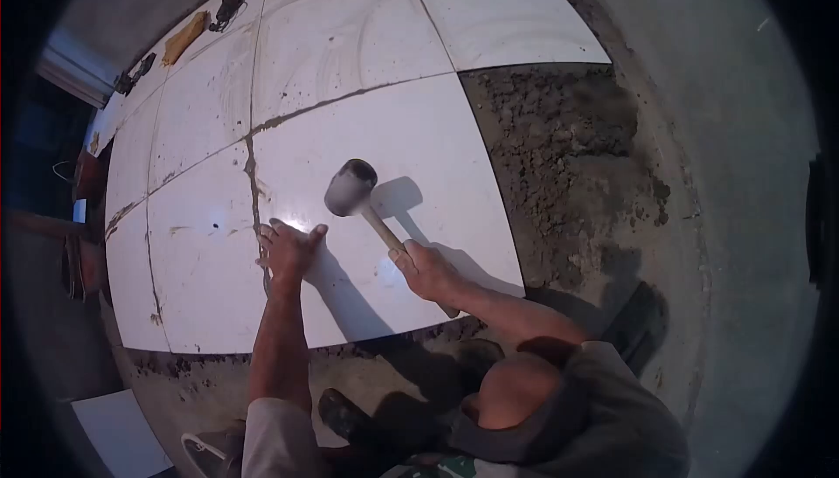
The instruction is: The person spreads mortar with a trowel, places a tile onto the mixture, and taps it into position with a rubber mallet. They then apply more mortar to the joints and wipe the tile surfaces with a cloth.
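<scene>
My right hand [426,270] is wrapped around the wooden handle of a rubber mallet [351,188]. The mallet's dark and pale head hangs over a large white tile [437,146], and its shadow falls to the right of it. My left hand [290,249] lies on the left part of that tile with its fingers spread, by the joint with the neighbouring tile [201,259]. Grey-brown mortar crumbs sit along this joint.
Rough, crumbly mortar [559,146] lies bare right of the tile. More laid tiles [350,32] stretch away, with a yellowish piece [185,37] and a dark tool [232,2] at the far left. A loose white panel [122,434] rests at lower left.
</scene>
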Motion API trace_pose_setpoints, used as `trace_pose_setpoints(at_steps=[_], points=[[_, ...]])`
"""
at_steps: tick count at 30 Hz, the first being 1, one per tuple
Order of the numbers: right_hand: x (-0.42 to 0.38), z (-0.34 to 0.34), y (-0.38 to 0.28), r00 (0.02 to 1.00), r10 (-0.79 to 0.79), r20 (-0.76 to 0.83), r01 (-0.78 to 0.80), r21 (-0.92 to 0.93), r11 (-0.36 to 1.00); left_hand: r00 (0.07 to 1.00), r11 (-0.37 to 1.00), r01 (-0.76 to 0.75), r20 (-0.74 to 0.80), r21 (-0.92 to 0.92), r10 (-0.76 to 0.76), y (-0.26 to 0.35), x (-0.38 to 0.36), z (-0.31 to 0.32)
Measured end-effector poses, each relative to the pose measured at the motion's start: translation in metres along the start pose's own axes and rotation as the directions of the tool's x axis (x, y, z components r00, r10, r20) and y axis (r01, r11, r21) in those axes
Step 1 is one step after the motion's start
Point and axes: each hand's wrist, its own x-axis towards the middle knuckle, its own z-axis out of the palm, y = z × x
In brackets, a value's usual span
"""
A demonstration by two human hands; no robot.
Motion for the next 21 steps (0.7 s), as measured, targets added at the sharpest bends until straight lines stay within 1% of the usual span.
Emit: trace_pose_setpoints(at_steps=[1, 3, 4, 5, 6, 7, 9, 11, 12, 14, 15, 17, 18, 19, 21], points=[[-0.009, 0.006, 0.001, 1.0, 0.004, 0.005, -0.004, 0.002, 1.0, 1.0, 1.0, 0.004, 0.004, 0.003, -0.004, -0.003, -0.001, 0.001], [-0.018, 0.002, 0.004, 0.997, -0.067, -0.028, 0.069, 0.074, 0.995, 1.0, 1.0, 0.014, -0.007, 0.01, -0.014, -0.001, 0.003, 0.002], [-0.024, -0.002, 0.009, 0.998, -0.061, -0.022, 0.062, 0.072, 0.995, 0.999, 1.0, -0.01, -0.042, 0.012, 0.011, -0.004, 0.002, 0.005], [-0.031, -0.009, 0.011, 0.996, 0.068, -0.053, -0.053, 0.252, 0.966, 0.999, 1.0, -0.013, -0.033, 0.016, 0.013, -0.006, 0.001, 0.009], [-0.035, -0.02, 0.012, 0.979, 0.193, -0.07, -0.146, 0.427, 0.892, 0.999, 1.0, -0.013, -0.048, 0.009, 0.014, -0.006, 0.003, 0.01], [-0.039, -0.031, 0.013, 0.947, 0.314, -0.063, -0.218, 0.589, 0.778, 0.998, 1.0, -0.015, -0.064, 0.001, 0.015, -0.007, 0.005, 0.012], [-0.046, -0.062, 0.016, 0.908, 0.386, -0.163, -0.145, 0.742, 0.655, 0.995, 0.999, -0.044, -0.086, -0.007, 0.044, -0.01, 0.007, 0.014], [-0.051, -0.086, 0.038, 0.856, 0.449, -0.255, -0.12, 0.747, 0.654, 0.998, 1.0, -0.021, -0.063, 0.014, 0.022, -0.005, 0.003, 0.006], [-0.052, -0.099, 0.048, 0.854, 0.45, -0.262, -0.116, 0.746, 0.656, 0.999, 1.0, -0.003, -0.046, 0.014, 0.004, 0.0, -0.001, -0.001], [-0.056, -0.122, 0.064, 0.828, 0.512, -0.23, -0.138, 0.801, 0.583, 0.999, 1.0, -0.005, -0.04, 0.023, 0.006, 0.002, -0.002, -0.004], [-0.06, -0.132, 0.07, 0.826, 0.514, -0.231, -0.138, 0.802, 0.582, 1.0, 0.999, 0.002, -0.03, 0.033, -0.001, 0.002, -0.003, -0.003], [-0.066, -0.149, 0.079, 0.855, 0.517, -0.031, -0.195, 0.905, 0.378, 0.999, 1.0, -0.004, -0.046, 0.03, 0.006, -0.002, 0.001, 0.004], [-0.067, -0.154, 0.08, 0.869, 0.492, -0.042, -0.206, 0.875, 0.438, 0.999, 0.999, 0.002, -0.042, 0.048, 0.0, -0.002, 0.002, 0.005], [-0.064, -0.155, 0.081, 0.872, 0.489, -0.038, -0.208, 0.873, 0.44, 0.999, 0.998, 0.009, -0.041, 0.064, -0.006, -0.002, 0.003, 0.006], [-0.06, -0.154, 0.078, 0.86, 0.498, -0.112, -0.147, 0.88, 0.452, 0.999, 0.998, 0.004, -0.05, 0.063, -0.001, -0.005, 0.005, 0.008]])
